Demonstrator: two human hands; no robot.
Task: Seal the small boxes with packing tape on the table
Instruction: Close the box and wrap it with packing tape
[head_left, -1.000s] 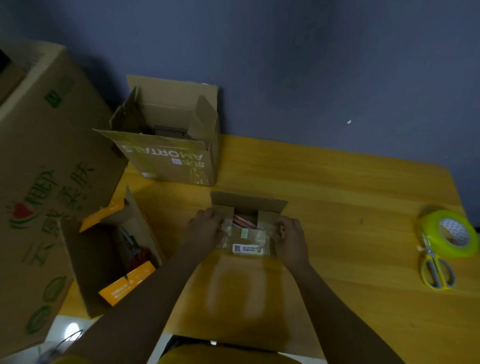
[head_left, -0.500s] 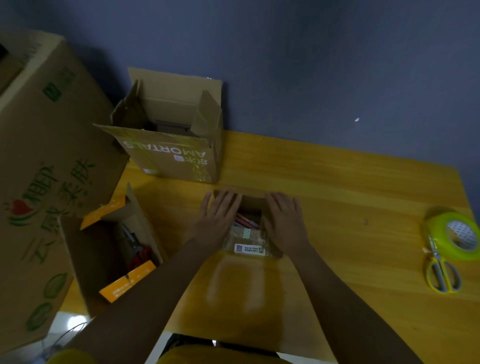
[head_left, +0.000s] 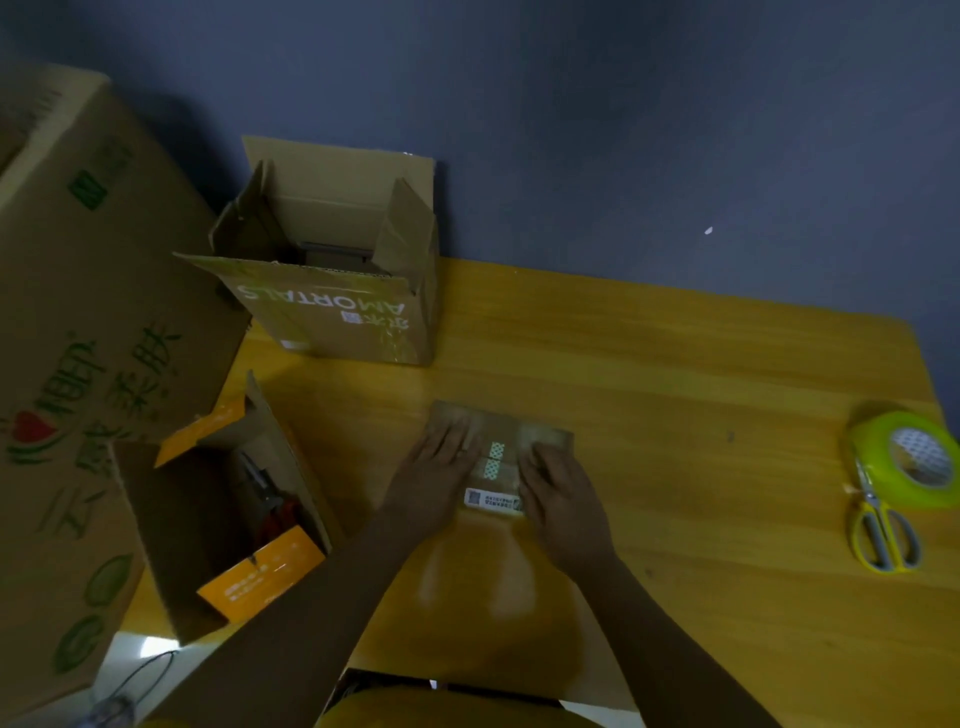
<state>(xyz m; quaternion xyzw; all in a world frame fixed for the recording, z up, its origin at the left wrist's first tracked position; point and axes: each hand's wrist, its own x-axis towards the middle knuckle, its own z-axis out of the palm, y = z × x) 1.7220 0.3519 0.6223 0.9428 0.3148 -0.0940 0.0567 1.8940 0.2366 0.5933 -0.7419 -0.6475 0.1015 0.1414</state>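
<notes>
Head view: my left hand (head_left: 434, 470) and right hand (head_left: 558, 496) press flat-fingered on the small box (head_left: 498, 457) mid-desk, and the tape roll (head_left: 906, 462) at the right edge lies nearer my right.

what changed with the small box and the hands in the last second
The small box went from open, rear flap up, to shut: the left hand and right hand folded its flaps down and now press flat on top. The tape roll, scissors and other boxes stayed put.

Dim, soft footage; glare patches on table (head_left: 675, 389); wide-angle edge bending.
</notes>
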